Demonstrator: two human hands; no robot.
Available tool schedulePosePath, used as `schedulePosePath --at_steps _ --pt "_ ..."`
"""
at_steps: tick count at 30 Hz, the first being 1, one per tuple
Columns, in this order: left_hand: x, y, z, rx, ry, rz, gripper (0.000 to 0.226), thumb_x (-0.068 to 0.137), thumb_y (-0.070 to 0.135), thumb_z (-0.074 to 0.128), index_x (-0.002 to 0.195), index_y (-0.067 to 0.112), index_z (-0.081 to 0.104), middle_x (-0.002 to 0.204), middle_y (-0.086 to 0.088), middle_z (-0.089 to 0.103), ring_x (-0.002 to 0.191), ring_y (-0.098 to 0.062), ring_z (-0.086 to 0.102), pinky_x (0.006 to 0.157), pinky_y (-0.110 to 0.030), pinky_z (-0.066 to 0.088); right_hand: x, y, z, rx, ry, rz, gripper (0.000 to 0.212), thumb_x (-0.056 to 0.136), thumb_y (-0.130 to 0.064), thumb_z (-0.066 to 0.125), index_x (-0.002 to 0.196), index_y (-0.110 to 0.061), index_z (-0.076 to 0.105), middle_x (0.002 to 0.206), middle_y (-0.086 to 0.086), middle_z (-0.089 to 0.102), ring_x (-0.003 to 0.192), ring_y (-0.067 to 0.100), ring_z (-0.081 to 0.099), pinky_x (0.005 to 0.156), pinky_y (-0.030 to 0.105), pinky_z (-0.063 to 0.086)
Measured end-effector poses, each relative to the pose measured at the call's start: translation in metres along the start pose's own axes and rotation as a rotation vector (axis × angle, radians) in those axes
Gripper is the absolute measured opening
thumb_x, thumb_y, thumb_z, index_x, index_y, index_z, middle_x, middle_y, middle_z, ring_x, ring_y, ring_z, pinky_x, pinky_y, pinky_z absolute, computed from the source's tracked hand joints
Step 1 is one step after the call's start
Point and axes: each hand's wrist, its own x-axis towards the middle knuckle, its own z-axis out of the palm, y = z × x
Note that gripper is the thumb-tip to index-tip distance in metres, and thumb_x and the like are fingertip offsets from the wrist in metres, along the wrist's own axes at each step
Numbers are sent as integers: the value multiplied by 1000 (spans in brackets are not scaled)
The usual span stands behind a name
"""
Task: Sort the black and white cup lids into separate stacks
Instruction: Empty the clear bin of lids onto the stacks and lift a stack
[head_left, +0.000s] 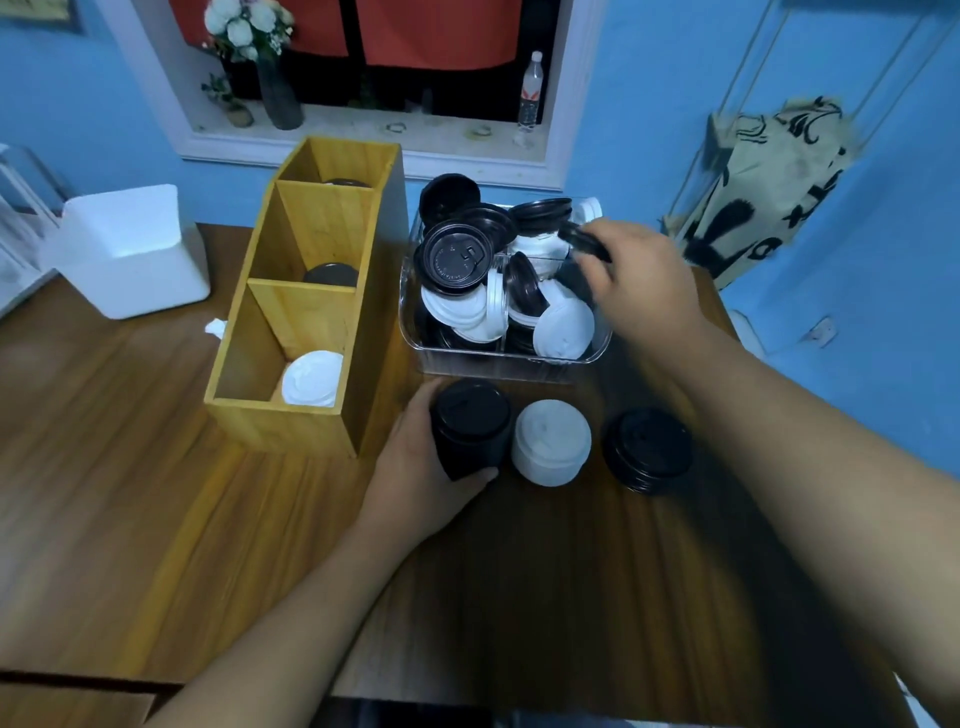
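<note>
In the head view, the left hand (426, 467) curls round a tall black stack (470, 426) of lids standing on the wooden table (156, 467). A white stack (551, 441) stands just beside it at its 3 o'clock, and a lower black stack (647, 449) sits further along that line. At 12 o'clock from the stacks is the clear bin (493, 364), heaped with mixed black and white lids, and over its 2 o'clock corner the right hand (639, 275) pinches a single, blurred black lid (584, 241). At the bin's 9 o'clock a wooden organizer (291, 426) holds white lids (311, 376) in its nearest compartment and dark lids (331, 274) in the middle one.
</note>
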Motion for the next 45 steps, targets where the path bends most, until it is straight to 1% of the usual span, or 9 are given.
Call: schedulePosePath --at_steps 3,6,10,18,23,30,36,41,45 --pt "-1 0 0 12 2 4 111 62 41 97 142 52 21 134 31 37 129 8 33 107 -18 30 -55 -25 -31 393 -14 196 11 100 -31 59 103 -20 57 82 -11 59 74 7 56 62 23 42" --pt "1 -2 0 21 8 25 109 60 43 97 139 53 23 137 27 42 131 5 37 108 -20 33 -138 -38 -39 610 -343 240 16 96 -24 67 109 -33 61 98 -18 66 93 -11 60 74 5 45" --pt "4 -7 2 42 17 36 109 58 43 98 146 35 33 135 23 43 130 0 40 106 -19 33 -208 -30 -15 588 -797 340 21 96 -37 66 112 -50 60 107 -28 65 103 -8 61 83 22 57" --pt "4 -5 3 57 11 67 104 54 47 98 135 48 33 136 20 49 129 0 44 104 -18 35 -240 -25 -13 158 -472 334 67 84 -77 44 142 -43 45 129 -21 47 117 3 47 88 20 41" --pt "2 -2 1 62 14 86 103 57 46 97 133 52 28 135 22 48 128 1 43 105 -21 36 -252 -43 -4 -28 -555 338 92 73 -91 47 148 -42 30 133 -16 40 121 7 39 89 21 42" --pt "1 -3 1 49 6 79 105 57 43 98 142 37 37 137 17 49 132 -6 47 109 -29 41 -250 -43 -17 395 -641 304 96 80 -27 71 154 -50 14 157 -22 24 145 2 25 119 31 31" --pt "0 -1 2 64 3 53 106 59 43 98 144 34 35 129 28 38 125 5 39 106 -24 37 -256 -52 1 130 -399 321 93 74 -72 70 150 -32 34 138 -16 43 128 10 39 104 31 41" --pt "1 -5 3 40 -18 17 105 60 42 97 145 30 36 131 25 38 121 10 34 97 -7 27 -260 -53 11 355 -449 260 86 77 -32 77 151 -33 35 145 -20 39 139 1 32 115 39 38" --pt "1 -6 3 35 -46 13 107 62 41 96 147 31 31 146 8 46 133 -7 43 107 -23 34 -265 -56 16 351 -385 285 81 77 -47 78 148 -27 43 149 -13 42 142 5 32 117 31 33"
